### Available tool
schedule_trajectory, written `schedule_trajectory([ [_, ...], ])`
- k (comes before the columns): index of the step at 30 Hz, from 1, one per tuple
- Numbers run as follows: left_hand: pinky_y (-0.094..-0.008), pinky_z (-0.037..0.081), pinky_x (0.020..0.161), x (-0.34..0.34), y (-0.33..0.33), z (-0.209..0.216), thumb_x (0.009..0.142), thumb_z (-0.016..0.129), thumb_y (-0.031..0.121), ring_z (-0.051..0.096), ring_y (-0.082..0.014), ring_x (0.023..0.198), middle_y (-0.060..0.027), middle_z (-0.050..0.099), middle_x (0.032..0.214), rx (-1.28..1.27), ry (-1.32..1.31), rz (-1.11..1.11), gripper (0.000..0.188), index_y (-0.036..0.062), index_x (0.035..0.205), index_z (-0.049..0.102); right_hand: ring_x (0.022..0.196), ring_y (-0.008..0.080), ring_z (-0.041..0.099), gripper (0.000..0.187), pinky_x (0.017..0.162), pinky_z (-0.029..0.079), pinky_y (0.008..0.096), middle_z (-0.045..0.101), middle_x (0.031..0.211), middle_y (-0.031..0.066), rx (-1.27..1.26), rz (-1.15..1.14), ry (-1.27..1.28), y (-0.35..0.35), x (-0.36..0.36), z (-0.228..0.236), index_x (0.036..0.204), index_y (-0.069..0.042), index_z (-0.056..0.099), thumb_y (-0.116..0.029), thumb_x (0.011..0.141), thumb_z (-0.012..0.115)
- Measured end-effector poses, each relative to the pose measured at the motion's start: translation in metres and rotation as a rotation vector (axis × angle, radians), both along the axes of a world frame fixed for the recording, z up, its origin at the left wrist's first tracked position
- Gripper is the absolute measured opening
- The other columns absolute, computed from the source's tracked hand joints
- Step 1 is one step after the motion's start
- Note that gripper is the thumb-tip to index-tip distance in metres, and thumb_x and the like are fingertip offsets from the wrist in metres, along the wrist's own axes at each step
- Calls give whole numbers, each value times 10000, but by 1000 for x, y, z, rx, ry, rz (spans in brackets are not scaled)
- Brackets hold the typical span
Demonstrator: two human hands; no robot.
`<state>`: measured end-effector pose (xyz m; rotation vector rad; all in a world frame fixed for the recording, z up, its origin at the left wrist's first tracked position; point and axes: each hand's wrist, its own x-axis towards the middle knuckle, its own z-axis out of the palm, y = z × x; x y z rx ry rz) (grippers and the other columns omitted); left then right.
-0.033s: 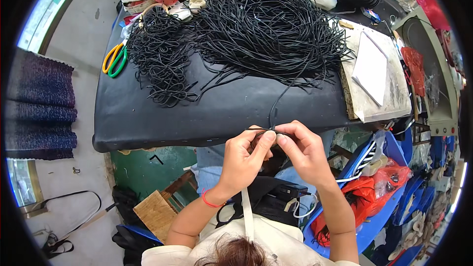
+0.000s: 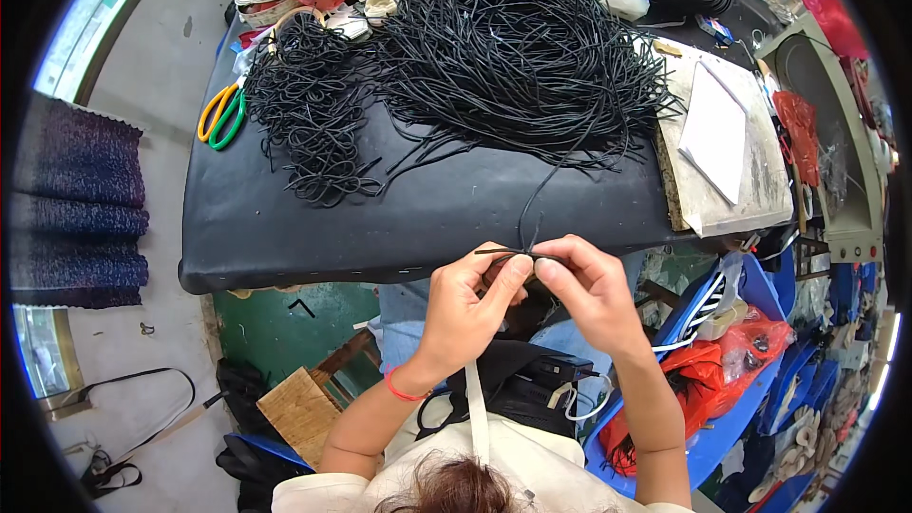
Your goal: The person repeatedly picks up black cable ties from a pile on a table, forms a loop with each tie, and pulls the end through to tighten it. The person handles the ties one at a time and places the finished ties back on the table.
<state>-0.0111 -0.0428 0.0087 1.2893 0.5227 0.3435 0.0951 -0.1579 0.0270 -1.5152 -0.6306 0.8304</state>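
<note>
Left hand [image 2: 468,299], right hand [image 2: 591,294], both pinching tight, fingertips clamped on the cord [image 2: 524,249] by the near edge of the table [image 2: 427,218], one end apparently running up to the pile [image 2: 518,57]

Grey wall [image 2: 176,180] at left, bright window [image 2: 93,14] upper left, dark speckled curtain [image 2: 81,199] below it (purplish); green floor [image 2: 261,328] beneath black-covered surface [image 2: 446,214], wooden stool [image 2: 296,413] lower left.

Left fingers [image 2: 467,268] pinched, right fingers [image 2: 589,256] pinched, thumbs [image 2: 511,272] close
</note>
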Motion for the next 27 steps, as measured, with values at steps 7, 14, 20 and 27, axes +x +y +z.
schedule_trajectory([
  [7, -220, 487, 651, 2, 0, 3, 846, 617, 109, 603, -91, 706, -64, 645, 805, 56, -55, -40, 180, -28, 963, 605, 764, 36, 513, 160, 702, 427, 195, 581, 818, -12, 66, -97, 147, 12, 8, 0, 950, -1, 586, -145, 882, 582],
  [14, -228, 468, 621, 8, 7, 20, 778, 668, 51, 580, -100, 672, -77, 629, 757, 481, -23, -26, 163, -22, 917, 625, 721, 31, 500, 122, 651, 415, 190, 575, 792, -14, 144, -177, 129, 20, 2, -4, 895, -9, 583, -128, 870, 596],
  [20, -334, 414, 538, 9, 21, 16, 771, 647, 59, 523, -230, 555, -96, 512, 640, 649, -82, -245, 113, -3, 786, 554, 667, 20, 475, 109, 589, 397, 185, 550, 747, -24, 111, -201, 61, 17, -1, -14, 833, -11, 580, -112, 849, 620],
  [27, -270, 376, 490, 8, 11, 3, 761, 652, 15, 477, -161, 529, -79, 517, 640, 724, -94, -161, 93, -23, 808, 581, 572, 18, 437, 131, 511, 359, 190, 522, 686, -25, 4, -325, -77, 24, -4, -23, 748, -2, 580, -91, 823, 638],
])
